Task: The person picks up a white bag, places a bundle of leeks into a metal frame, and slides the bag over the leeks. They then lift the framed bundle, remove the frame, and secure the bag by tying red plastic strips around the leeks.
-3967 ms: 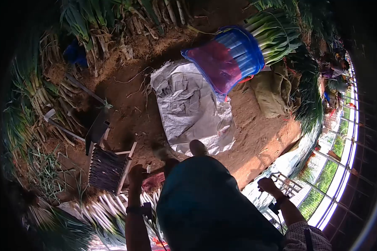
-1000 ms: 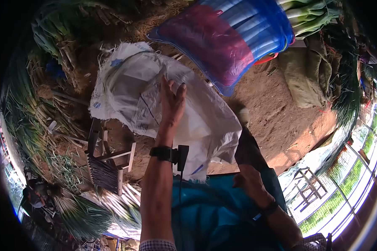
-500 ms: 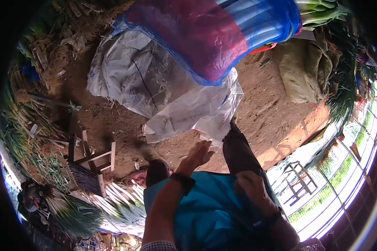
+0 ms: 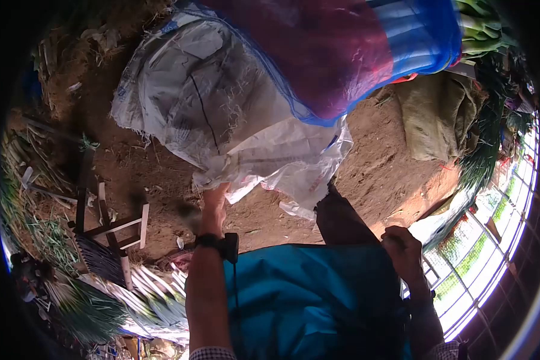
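Observation:
My left hand (image 4: 216,203) is closed on the near edge of a white woven plastic sack (image 4: 180,102) spread over the dirt floor; the fingertips are hidden behind the sheeting. A bunched, creased flap of it (image 4: 282,159) stretches right toward my foot. On top of the far part lies a blue and red mesh bag (image 4: 318,57), with long leeks (image 4: 480,27) sticking out at its right end. My right hand (image 4: 404,249) hangs curled beside my right leg, away from the sack. What its fingers hold, if anything, is not visible.
A small wooden stool (image 4: 114,228) stands on the left, with bundles of leeks (image 4: 147,294) behind it. A tan sack (image 4: 432,114) lies at right beside piled green leaves (image 4: 489,150). Bare dirt floor (image 4: 378,174) shows between. My blue apron (image 4: 306,288) covers my lap.
My left hand has moved forward and left and taken hold of the sack's edge, which is now bunched. My right hand has swung outward to the right, off the apron.

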The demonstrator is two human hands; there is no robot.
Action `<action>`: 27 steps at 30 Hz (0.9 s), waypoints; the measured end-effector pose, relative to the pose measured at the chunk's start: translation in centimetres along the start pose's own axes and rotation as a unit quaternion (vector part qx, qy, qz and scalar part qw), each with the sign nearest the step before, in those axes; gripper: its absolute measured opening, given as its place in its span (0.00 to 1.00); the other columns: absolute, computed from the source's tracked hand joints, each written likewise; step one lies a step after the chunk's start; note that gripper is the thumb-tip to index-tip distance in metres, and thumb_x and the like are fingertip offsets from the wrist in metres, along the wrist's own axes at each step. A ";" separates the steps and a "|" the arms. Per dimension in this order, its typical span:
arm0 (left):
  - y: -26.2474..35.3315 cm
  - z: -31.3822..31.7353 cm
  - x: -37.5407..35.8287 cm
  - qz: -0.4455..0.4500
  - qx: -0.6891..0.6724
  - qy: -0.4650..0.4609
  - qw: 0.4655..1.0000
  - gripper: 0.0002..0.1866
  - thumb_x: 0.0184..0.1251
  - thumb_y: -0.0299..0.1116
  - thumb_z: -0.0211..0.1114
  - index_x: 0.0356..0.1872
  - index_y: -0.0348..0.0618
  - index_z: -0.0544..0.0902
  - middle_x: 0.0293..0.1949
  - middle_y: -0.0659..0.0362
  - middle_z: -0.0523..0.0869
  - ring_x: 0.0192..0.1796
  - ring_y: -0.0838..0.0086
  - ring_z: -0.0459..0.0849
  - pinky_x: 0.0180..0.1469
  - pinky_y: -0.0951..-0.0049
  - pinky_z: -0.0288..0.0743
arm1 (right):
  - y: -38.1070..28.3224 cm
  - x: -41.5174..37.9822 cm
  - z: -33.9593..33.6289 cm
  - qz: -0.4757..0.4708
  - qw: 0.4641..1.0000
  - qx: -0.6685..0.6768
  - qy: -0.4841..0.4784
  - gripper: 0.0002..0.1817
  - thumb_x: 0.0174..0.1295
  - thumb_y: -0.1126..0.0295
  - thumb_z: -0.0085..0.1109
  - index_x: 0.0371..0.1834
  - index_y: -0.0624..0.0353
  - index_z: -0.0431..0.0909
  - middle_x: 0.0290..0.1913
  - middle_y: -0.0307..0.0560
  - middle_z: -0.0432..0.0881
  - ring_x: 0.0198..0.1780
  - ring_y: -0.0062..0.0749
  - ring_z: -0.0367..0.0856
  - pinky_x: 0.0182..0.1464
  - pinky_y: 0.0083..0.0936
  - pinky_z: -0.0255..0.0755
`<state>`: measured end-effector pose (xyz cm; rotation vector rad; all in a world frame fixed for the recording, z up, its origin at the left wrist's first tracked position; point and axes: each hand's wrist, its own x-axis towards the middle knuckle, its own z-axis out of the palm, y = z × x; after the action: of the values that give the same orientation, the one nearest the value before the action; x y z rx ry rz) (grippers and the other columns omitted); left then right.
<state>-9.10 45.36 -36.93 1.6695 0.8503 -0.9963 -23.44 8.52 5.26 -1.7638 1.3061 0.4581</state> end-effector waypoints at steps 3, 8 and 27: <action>5.7 0.8 -4.2 0.057 0.120 0.008 0.991 0.29 0.50 0.39 0.74 0.52 0.32 0.80 0.45 0.48 0.86 0.47 0.61 0.84 0.50 0.63 0.76 | 0.2 -0.8 -0.5 0.059 0.996 -0.063 -0.037 0.10 0.65 0.71 0.59 0.46 0.65 0.79 0.35 0.45 0.84 0.38 0.21 0.80 0.41 0.22 0.75; 10.2 -9.6 -6.7 0.304 0.244 0.150 0.909 0.22 0.62 0.37 0.64 0.53 0.33 0.77 0.49 0.48 0.84 0.50 0.63 0.83 0.52 0.62 0.77 | 0.5 -2.4 -0.9 0.040 0.996 -0.054 -0.060 0.13 0.64 0.68 0.61 0.46 0.66 0.80 0.34 0.49 0.85 0.39 0.26 0.83 0.41 0.24 0.76; 7.7 1.3 -38.7 0.248 0.418 -0.134 0.864 0.19 0.64 0.38 0.61 0.53 0.39 0.80 0.41 0.43 0.85 0.46 0.49 0.84 0.49 0.55 0.76 | 6.2 -7.2 -13.4 -0.029 0.993 -0.103 -0.042 0.12 0.64 0.70 0.59 0.45 0.67 0.79 0.33 0.52 0.85 0.35 0.32 0.86 0.38 0.28 0.79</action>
<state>-18.83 38.82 0.77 2.2196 -0.2811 -1.2618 -34.36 1.40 15.21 -1.9242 1.1796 0.6470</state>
